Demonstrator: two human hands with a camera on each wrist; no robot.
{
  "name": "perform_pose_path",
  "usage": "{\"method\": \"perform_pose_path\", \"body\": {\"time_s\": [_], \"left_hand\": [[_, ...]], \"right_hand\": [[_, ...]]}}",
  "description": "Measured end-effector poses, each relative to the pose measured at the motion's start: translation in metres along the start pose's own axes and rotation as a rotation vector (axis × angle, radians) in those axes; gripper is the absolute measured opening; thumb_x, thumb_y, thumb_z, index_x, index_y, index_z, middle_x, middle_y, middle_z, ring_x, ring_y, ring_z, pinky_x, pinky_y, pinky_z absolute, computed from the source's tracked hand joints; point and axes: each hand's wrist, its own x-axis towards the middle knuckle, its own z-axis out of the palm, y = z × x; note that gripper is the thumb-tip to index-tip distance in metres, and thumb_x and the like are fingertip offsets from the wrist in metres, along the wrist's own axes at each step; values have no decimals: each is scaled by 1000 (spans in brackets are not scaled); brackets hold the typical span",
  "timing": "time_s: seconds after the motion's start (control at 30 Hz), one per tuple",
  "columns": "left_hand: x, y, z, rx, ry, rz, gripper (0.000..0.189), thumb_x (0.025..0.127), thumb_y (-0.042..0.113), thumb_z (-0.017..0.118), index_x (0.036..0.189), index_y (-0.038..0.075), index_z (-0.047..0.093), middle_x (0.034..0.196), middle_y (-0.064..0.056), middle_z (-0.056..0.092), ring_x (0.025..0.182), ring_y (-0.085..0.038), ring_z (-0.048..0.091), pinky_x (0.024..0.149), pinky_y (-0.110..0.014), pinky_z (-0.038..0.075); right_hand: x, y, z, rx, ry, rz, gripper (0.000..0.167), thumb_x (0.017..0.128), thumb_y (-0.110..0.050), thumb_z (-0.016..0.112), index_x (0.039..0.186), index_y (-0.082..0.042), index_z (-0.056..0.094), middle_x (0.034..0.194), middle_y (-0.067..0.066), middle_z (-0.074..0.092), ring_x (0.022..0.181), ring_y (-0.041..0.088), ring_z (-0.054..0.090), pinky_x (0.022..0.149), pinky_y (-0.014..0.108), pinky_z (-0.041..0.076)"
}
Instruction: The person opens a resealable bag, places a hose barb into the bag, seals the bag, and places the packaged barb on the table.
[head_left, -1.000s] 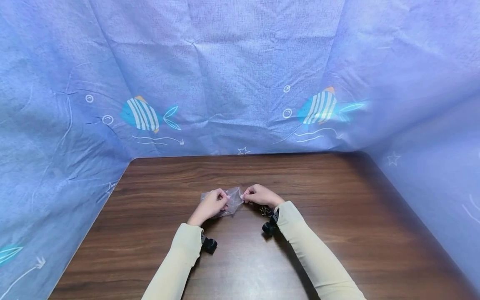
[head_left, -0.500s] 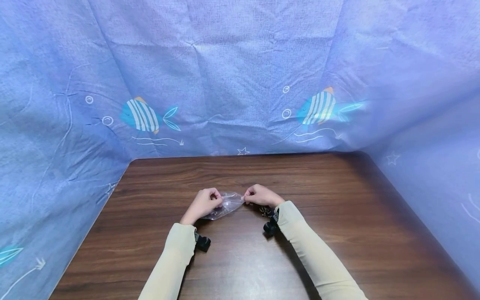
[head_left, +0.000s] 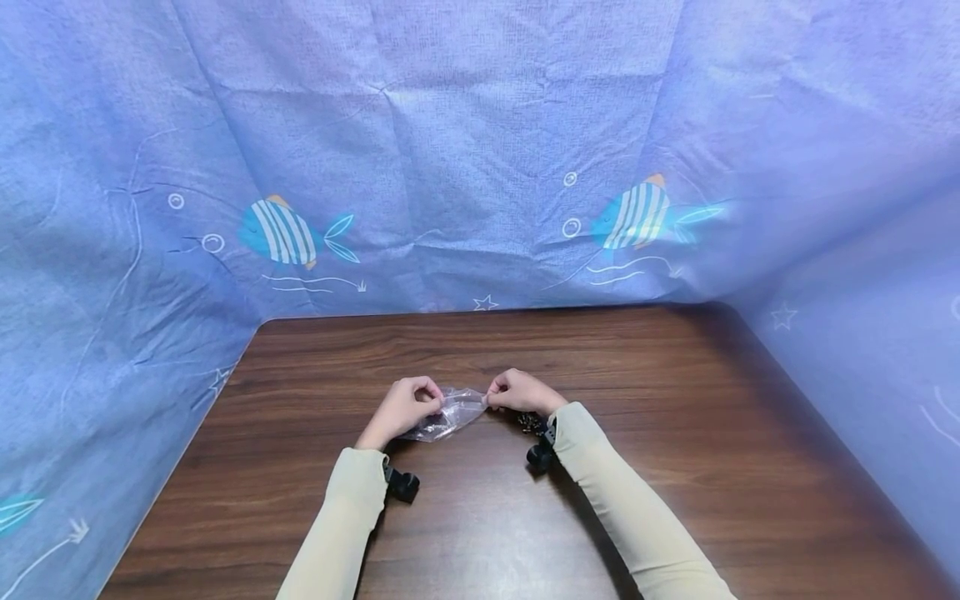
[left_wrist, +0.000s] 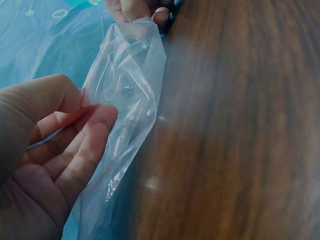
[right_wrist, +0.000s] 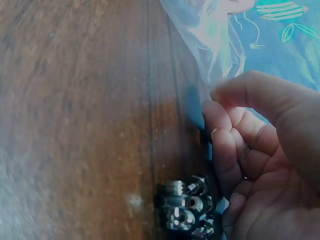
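Your left hand and right hand pinch and hold a clear plastic bag, so being gentle seems best next.

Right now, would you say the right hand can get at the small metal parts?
Probably yes: the metal parts lie near the right hand with nothing visible between, though it pinches the plastic bag and may need to let go.

Clear bag between fingers
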Motion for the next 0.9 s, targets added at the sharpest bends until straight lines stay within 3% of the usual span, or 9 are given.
{"method": "perform_pose_path", "body": {"time_s": [0.2, 0.3, 0.47, 0.6, 0.73, 0.8, 0.9], "left_hand": [[1, -5, 4, -43, -69, 158, 24, 86, 0, 60, 108, 7, 70, 101, -10, 67, 81, -12, 60, 72, -23, 48], [1, -3, 5, -22, -131, 195, 37, 91, -1, 53, 121, 13, 67, 111, -11, 61, 79, -12, 53, 69, -23, 44], [1, 2, 10, -25, -228, 157, 46, 97, -2, 40, 133, 20, 60, 113, -11, 50, 79, -15, 42, 66, -25, 38], [1, 5, 13, -5, -251, 136, 45, 100, 1, 34, 135, 19, 57, 109, -11, 45, 86, -17, 40, 71, -28, 37], [0, 5, 15, -11, -257, 90, 36, 103, 22, 45, 137, 20, 55, 108, -9, 42, 84, -17, 41, 71, -29, 39], [1, 4, 17, -18, -253, 71, 42, 99, 35, 53, 138, 22, 53, 109, -7, 41, 80, -16, 43, 70, -28, 40], [1, 2, 19, -24, -252, 75, 52, 92, 41, 62, 140, 24, 51, 109, -6, 41, 75, -15, 43, 66, -26, 41]], "right_hand": [[0, 2, 0, 33, -5, -19, 12, 85, -16, 66, 76, -8, 68, 64, -5, 58, 57, 7, 47, 56, 22, 39], [0, 3, 0, 37, -8, -24, 13, 86, -17, 67, 77, -8, 69, 65, -4, 59, 58, 7, 49, 57, 22, 41], [-1, 3, 1, 38, -13, -25, 11, 86, -16, 67, 80, -6, 70, 66, -4, 61, 58, 7, 50, 58, 22, 42], [-1, 2, 2, 41, -12, -19, 11, 86, -15, 67, 81, -6, 70, 66, -3, 61, 58, 7, 50, 57, 21, 41], [-1, 1, 3, 34, -9, -16, 11, 85, -16, 67, 82, -6, 70, 67, -3, 61, 59, 7, 51, 57, 21, 42], [-1, 2, 2, 24, -4, -20, 11, 85, -16, 67, 81, -7, 70, 67, -4, 60, 58, 7, 50, 58, 22, 42], [-1, 3, 2, 3, 1, -29, 11, 85, -17, 67, 80, -7, 69, 66, -5, 59, 58, 7, 48, 58, 22, 42]]}}
